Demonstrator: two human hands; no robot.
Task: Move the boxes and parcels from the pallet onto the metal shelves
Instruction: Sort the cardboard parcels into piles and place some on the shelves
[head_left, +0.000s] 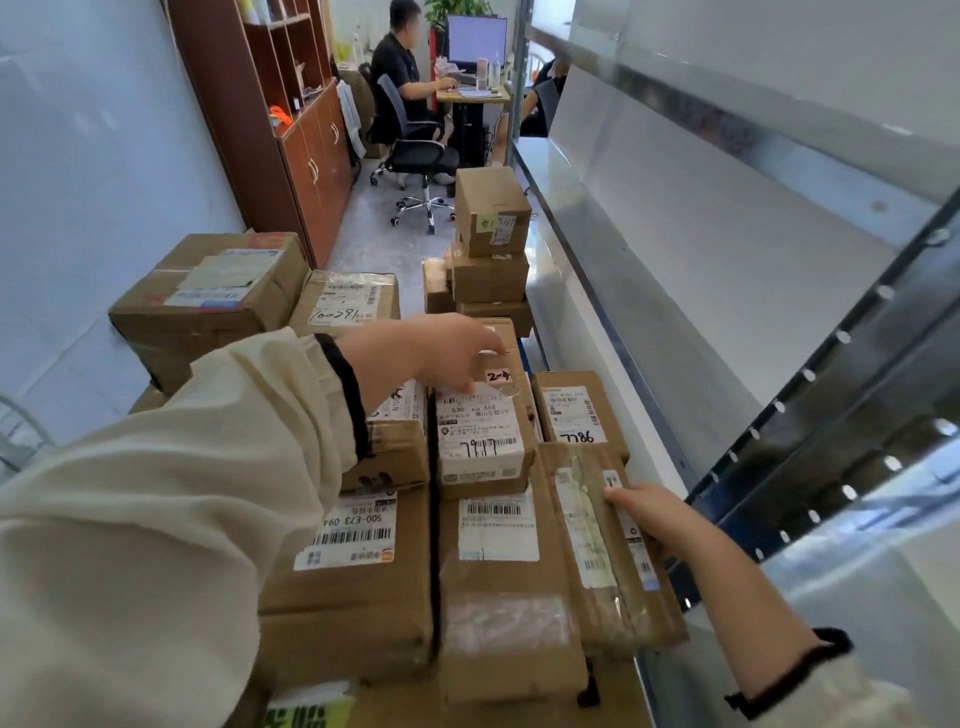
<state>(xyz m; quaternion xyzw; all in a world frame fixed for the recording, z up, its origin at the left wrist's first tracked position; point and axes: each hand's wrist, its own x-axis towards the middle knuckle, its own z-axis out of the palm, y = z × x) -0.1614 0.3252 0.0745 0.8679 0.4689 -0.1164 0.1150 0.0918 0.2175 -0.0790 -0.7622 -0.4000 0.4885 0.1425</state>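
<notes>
so right hand (652, 517) has got the flat brown parcel (587, 551) by its right edge, thumb on top, fingers wrapped under; it's lying on the pile of cartons, just beside the metal shelves (727, 270); left hand (447, 353) is reaching across with bent fingers touching the top of the small labelled box (483, 447) marked 2-4; honestly can't tell if that's an actual grip or just resting; another stack of boxes (491, 244) sits further back by the shelving.
</notes>
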